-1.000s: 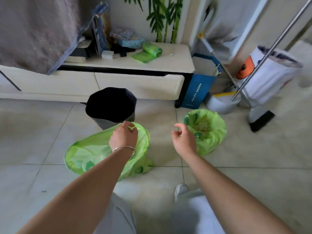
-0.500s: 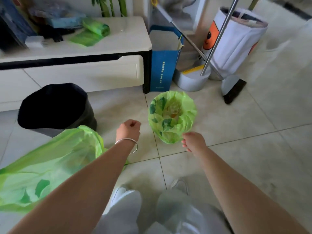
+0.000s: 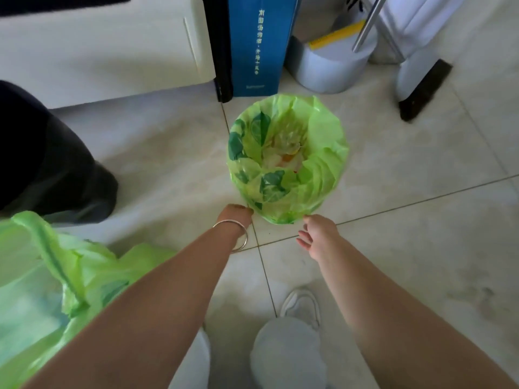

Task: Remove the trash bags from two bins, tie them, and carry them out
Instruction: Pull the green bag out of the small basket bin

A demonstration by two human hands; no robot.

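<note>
Head view: looks down at tiled floor [image 3: 407, 248], both forearms reach forward from the bottom edge.
Small bin: lined with a green bag [image 3: 323, 153] printed with leaves, stands on the floor at centre, open top, scraps inside too blurred to name. The bin itself is fully hidden under the bag.
Left hand [image 3: 234, 216]: at the near-left lower edge of that bag, fingers curled under, knuckles up. Fingertips hidden, so cannot tell if they pinch the plastic or just touch it. Thin bangle [image 3: 238, 237] on the wrist.
Right hand [image 3: 318, 234]: just beside the near-right lower edge of the bag, fingers loose and spread, holding nothing. One fingertip looks to be at the plastic, contact unclear.
Second green bag [image 3: 56, 290]: lies slumped on the floor at lower left, out of its bin, cut off by the frame edge and partly behind the left forearm. Top not tied as far as visible. Contents blurred.
Black bin [image 3: 50, 164]: at left edge, mostly cut off, well apart from the small bin.
Background: cream cabinet [image 3: 112, 51], blue paper bag [image 3: 258, 43] beside it, pale round tub [image 3: 331, 68], metal pole [image 3: 368, 23], dark broom head [image 3: 424, 88]; all cropped at the top.
Bottom edge: grey trouser knees and one white shoe [image 3: 303, 306], partly hidden.
</note>
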